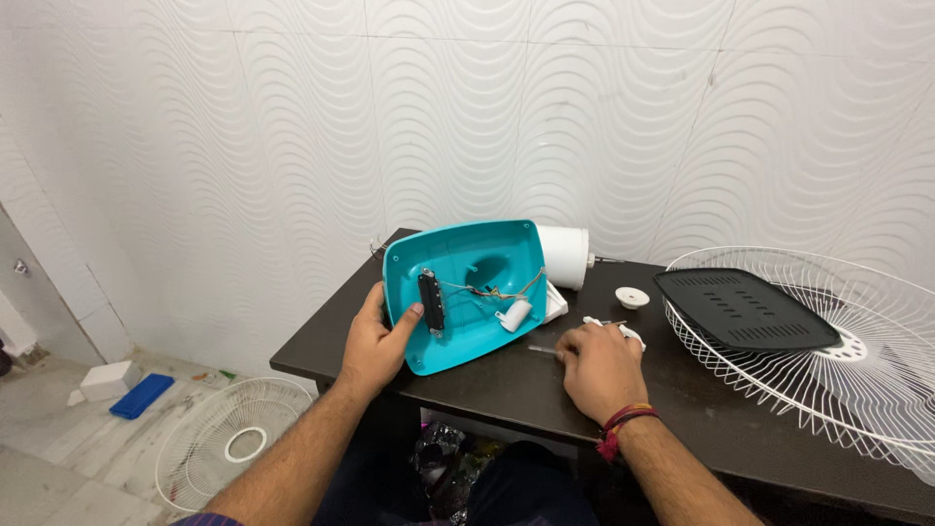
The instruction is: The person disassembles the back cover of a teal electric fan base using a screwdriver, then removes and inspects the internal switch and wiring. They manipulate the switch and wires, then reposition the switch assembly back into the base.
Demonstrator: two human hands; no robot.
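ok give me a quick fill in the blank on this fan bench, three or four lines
1. The left hand tilts up a fan base whose colour is ____.
2. The black plate lies on a white wire ____.
3. The right hand rests on the ____, beside the base.
4. A second grille lies down on the ____.

Missing words: teal; grille; table; floor

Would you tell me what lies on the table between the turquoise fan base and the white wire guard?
In the head view, a small white round cap lies between turquoise fan base and white wire guard; the right hand rests nearer.
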